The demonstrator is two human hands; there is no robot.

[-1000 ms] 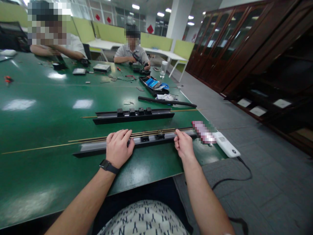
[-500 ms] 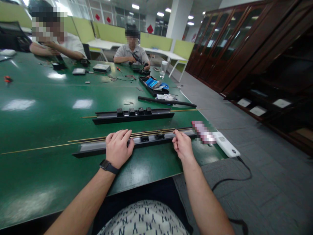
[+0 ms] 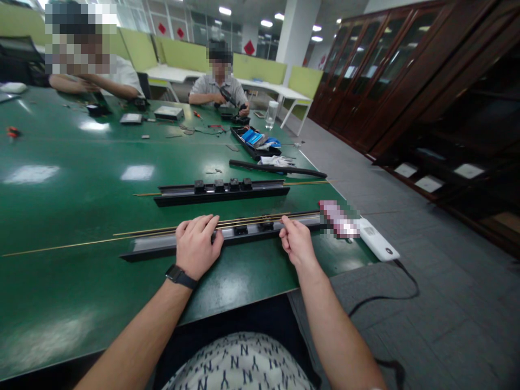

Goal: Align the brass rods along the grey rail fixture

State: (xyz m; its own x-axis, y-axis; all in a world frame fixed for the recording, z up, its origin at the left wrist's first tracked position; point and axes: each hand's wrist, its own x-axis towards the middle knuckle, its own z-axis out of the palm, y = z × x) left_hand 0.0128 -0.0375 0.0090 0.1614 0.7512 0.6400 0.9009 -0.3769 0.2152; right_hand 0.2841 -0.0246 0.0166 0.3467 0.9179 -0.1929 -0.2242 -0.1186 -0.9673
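Near the table's front edge lies a long black rail with a pale grey inner face. Thin brass rods run lengthwise along it, one reaching far out to the left. My left hand is closed over the rail left of its middle, thumb on the near side; what lies under the palm is hidden. Small black blocks sit in the rail between my hands. Farther right, my right hand is closed, thumb and forefinger pinched at a brass rod above the rail.
A second black rail with several blocks lies behind. Beyond it are a thin black bar, white gloves and a black tray. A phone and white device lie right. Two people sit opposite.
My right hand has shifted slightly left along the rods, still pinched. My left hand and the rail have stayed in place.
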